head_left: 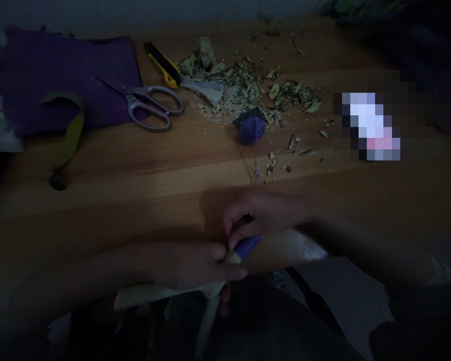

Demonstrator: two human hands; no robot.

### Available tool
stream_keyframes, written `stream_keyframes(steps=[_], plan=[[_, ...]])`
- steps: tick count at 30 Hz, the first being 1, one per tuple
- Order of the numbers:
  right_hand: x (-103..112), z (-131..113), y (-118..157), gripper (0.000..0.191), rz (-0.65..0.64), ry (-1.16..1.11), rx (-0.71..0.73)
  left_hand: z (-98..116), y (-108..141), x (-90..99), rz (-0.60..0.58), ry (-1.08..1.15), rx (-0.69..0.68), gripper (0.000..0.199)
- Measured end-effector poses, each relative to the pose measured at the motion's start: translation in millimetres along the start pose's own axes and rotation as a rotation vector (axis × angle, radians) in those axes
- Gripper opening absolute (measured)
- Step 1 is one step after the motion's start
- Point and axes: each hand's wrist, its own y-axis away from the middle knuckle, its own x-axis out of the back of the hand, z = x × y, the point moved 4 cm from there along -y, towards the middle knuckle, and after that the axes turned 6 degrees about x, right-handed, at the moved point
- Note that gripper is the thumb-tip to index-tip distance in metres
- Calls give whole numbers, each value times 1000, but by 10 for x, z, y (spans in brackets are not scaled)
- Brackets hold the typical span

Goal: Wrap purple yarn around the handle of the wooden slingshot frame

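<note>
My left hand (188, 263) is closed round a pale, peeled forked stick (145, 296) at the table's near edge. One arm of the fork points up to the right, and purple yarn wrapping (248, 244) covers its end. Just above that arm, my right hand (263, 213) pinches the purple yarn, its fingertips close to the wrapping. From a ball of purple yarn (251, 130) farther back, a strand (255, 165) runs down to the right hand. The exact spot where the fingertips meet the yarn is dim and partly hidden.
Grey-handled scissors (150, 108) rest partly on a purple sheet (78, 75) at the left, with a curled green strip (73, 138) there. Beyond are a yellow-black utility knife (165, 65) and heaped wood shavings (236, 82). A blurred-out bright object (370, 123) lies right.
</note>
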Motion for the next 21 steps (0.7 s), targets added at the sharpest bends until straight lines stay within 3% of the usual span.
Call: stream_keyframes(steps=[5,13,21], plan=[[-6,-100,28,14,24,57,-15,38,32,18,-24,-25,-3,42],[55,-133,100,14,37,95,-16,68,80,127,103,-81,123,32],[68,-181,128,10,141,189,15,99,93,182,185,-144,2,36]])
